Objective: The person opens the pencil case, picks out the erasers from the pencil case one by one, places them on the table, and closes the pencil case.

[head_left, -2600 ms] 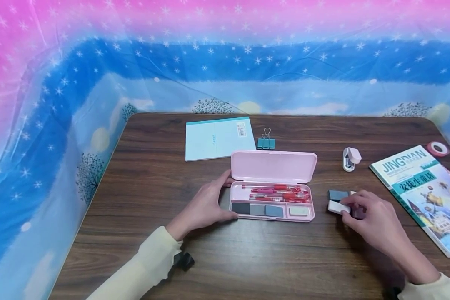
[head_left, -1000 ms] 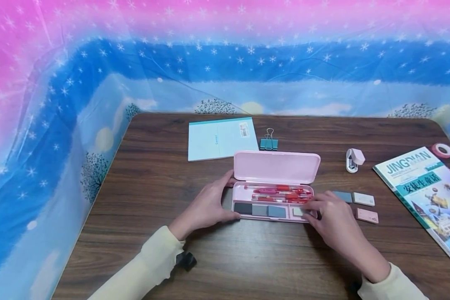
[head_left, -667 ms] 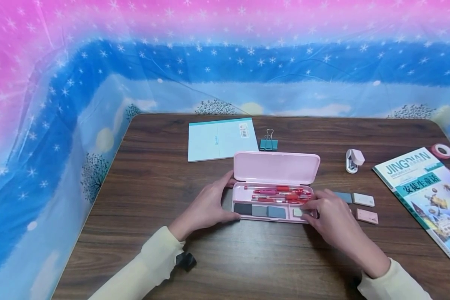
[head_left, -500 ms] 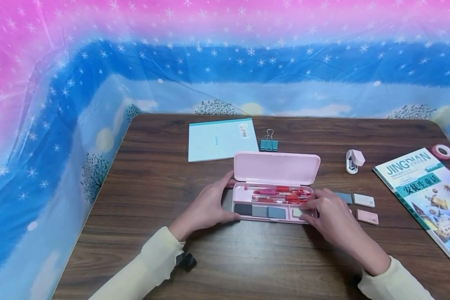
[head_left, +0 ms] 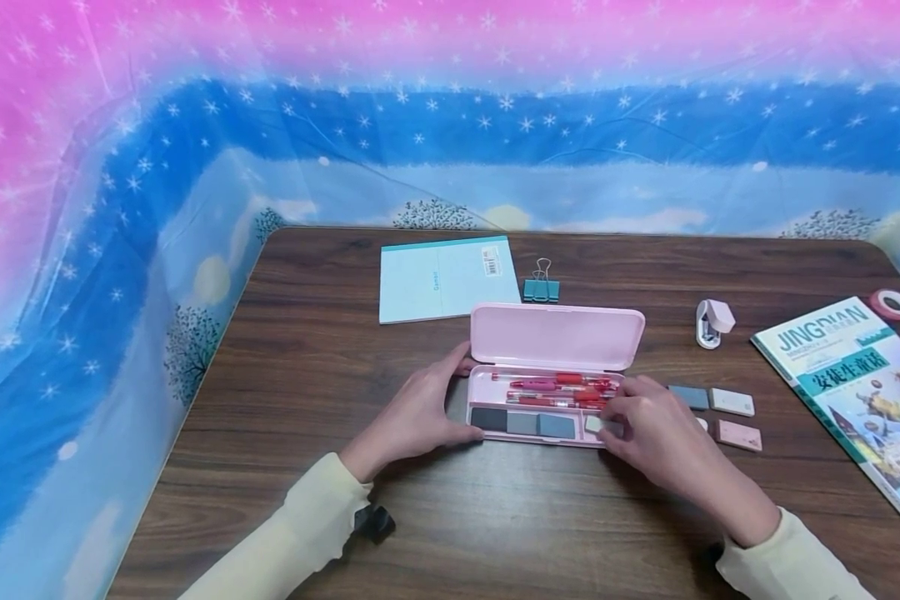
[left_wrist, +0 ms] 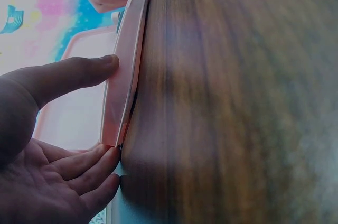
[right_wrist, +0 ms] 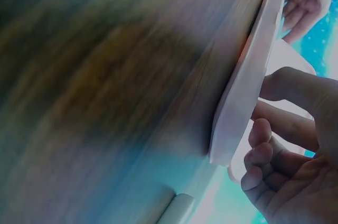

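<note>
since a moment ago the right hand (head_left: 648,425) has left the loose erasers and now pinches the white eraser (head_left: 594,423) down into the open pink pencil case (head_left: 551,392), which the left hand (head_left: 420,408) grips at its end.

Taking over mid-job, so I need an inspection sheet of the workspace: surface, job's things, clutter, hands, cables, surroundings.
Surface: dark wood table.
Job's things: open pink pencil case with red pens and erasers; three loose erasers to its right.
Clutter: notepad, binder clip, small stapler, book, tape roll.
Hands: left hand holds the case's left end; right hand fingers at its right compartment.
Cables: nothing seen.
Surroundings: starry blue-pink backdrop.
</note>
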A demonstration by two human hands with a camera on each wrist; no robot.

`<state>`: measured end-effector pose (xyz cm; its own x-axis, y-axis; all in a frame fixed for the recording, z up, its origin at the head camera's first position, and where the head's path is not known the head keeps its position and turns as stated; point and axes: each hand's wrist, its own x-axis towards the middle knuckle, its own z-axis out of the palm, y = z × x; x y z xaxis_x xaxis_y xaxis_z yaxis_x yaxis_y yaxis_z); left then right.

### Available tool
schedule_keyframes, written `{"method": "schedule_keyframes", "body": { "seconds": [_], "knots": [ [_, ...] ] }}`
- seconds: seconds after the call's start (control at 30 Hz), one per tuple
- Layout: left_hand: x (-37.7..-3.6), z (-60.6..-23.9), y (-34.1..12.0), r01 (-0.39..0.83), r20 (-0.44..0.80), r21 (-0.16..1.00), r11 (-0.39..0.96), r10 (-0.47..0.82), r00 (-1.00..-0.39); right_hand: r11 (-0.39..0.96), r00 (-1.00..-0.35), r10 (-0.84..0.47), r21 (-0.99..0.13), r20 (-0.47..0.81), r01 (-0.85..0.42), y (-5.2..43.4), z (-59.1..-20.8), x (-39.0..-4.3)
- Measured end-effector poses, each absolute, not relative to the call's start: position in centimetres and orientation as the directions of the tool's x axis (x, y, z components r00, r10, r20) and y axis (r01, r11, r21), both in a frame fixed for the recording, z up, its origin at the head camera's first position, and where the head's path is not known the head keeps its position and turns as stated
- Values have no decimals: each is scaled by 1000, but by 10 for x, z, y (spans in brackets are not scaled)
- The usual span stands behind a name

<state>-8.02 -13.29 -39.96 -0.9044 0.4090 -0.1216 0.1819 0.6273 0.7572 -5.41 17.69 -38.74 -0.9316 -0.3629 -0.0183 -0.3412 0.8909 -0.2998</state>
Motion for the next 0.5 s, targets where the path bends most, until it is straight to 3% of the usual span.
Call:
{"method": "schedule_keyframes", "body": {
  "seconds": [0.3, 0.5],
  "knots": [
    [-79, -401, -132, 173, -131, 758, 629, 406, -904, 883, -937, -349, -325, 29, -339, 188, -379, -48],
    [-81, -402, -132, 179, -118, 758, 627, 402, -908, 873, -946, -291, -363, 143, -324, 234, -365, -41]
  ]
}}
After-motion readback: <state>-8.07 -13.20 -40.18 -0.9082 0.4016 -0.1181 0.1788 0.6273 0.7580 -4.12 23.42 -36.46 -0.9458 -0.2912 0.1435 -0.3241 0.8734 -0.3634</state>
